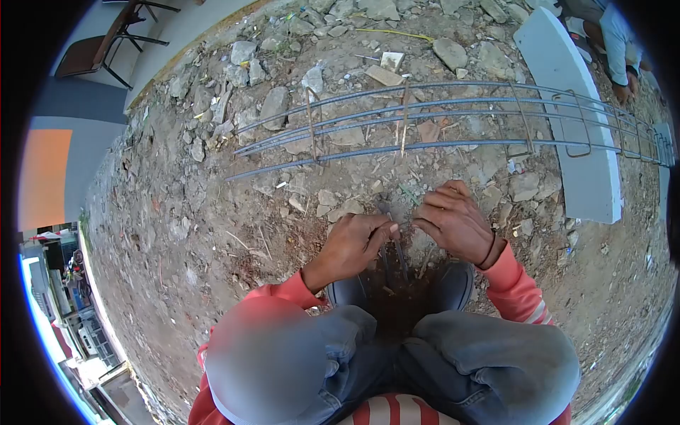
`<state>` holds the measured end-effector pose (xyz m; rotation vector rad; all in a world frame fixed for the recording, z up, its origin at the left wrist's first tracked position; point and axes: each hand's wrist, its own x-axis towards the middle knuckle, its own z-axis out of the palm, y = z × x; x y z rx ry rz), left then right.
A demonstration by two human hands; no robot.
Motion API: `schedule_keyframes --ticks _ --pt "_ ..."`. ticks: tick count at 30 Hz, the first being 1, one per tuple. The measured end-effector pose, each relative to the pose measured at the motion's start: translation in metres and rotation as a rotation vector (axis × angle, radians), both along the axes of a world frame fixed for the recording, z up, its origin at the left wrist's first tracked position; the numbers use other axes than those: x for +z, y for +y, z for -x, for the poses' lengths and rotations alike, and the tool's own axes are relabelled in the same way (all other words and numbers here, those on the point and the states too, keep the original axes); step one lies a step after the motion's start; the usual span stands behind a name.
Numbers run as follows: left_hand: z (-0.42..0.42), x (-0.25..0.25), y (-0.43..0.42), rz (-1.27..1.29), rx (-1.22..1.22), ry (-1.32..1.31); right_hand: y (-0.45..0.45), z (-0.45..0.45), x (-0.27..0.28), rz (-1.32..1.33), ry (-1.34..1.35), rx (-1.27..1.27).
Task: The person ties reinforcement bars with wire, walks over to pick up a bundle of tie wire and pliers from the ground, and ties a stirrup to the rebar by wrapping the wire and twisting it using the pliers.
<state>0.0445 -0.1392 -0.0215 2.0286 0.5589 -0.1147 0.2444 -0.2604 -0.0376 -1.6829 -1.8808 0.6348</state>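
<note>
My left hand [356, 245] is closed in front of my knees, thumb and fingers pinched together. Two thin dark metal legs [401, 262], resembling the handles of pincers, stick out below its fingertips; the hand hides how they join. My right hand [453, 221] is just to the right, its fingers curled and thumb against the index finger. Whatever it pinches is too small to make out. A narrow gap separates the two hands. Beyond them lies a long rebar cage [354, 154] of several bars, with bent square stirrups [312, 126] around them.
A pale board [577, 134] stands on edge under the cage at the right. Another person's hand [623, 92] is near the cage's far right part. Rubble and stones [276, 106] cover the dirt. A brown chair [95, 49] stands at upper left.
</note>
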Motion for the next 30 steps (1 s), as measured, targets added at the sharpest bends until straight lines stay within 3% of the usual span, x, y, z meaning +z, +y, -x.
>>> schedule_keyframes --ticks 2,3,5,7,9,10,11,13,15,17,18,20,21,23,24,28,30 --pt "-0.001 0.005 0.004 -0.069 0.096 0.059 -0.019 -0.014 -0.014 -0.163 -0.281 -0.213" --pt "0.001 0.001 0.005 -0.061 0.073 0.058 -0.029 -0.017 -0.02 -0.153 -0.284 -0.235" --pt "0.005 -0.016 0.004 -0.065 0.029 0.012 -0.051 -0.016 -0.032 0.058 -0.295 -0.573" --pt "0.003 -0.03 -0.005 0.036 -0.08 0.007 -0.061 -0.006 -0.041 0.085 -0.225 -0.662" --pt "-0.003 -0.04 -0.015 0.136 -0.19 -0.004 -0.065 0.001 -0.049 0.218 0.676 -0.856" --pt "-0.005 -0.042 -0.02 0.212 -0.251 0.03 -0.067 0.005 -0.067 0.024 0.938 -0.817" --pt "-0.006 -0.045 -0.025 0.285 -0.312 0.066 -0.076 0.004 -0.079 0.024 0.937 -0.829" --pt "-0.008 -0.054 -0.036 0.323 -0.284 0.04 -0.07 0.004 -0.077 -0.072 1.843 -0.94" --pt "-0.01 -0.056 -0.04 0.555 -0.093 0.144 -0.068 0.001 -0.081 -0.087 1.862 -1.077" --pt "-0.005 -0.061 -0.042 0.584 -0.067 0.186 -0.077 -0.013 -0.099 -0.202 2.214 -0.753" --pt "-0.003 -0.064 -0.042 0.616 -0.031 0.219 -0.079 -0.021 -0.096 -0.205 2.217 -0.754" --pt "-0.001 -0.066 -0.041 0.619 0.025 0.299 -0.082 -0.034 -0.083 0.017 1.71 -0.836" --pt "0.0 -0.068 -0.04 0.623 0.085 0.378 -0.081 -0.032 -0.078 0.015 1.714 -0.834" --pt "0.001 -0.081 -0.034 0.55 0.112 0.305 -0.074 -0.016 -0.069 0.31 0.777 -0.544" --pt "0.0 -0.084 -0.029 0.48 0.137 0.23 -0.07 0.0 -0.065 0.262 0.417 -0.44" --pt "-0.022 -0.063 -0.013 0.47 0.259 0.09 -0.069 0.051 -0.077 0.187 0.449 -0.158" --pt "-0.026 -0.065 -0.022 0.593 0.365 0.046 -0.066 0.065 -0.085 0.374 0.969 -0.43"
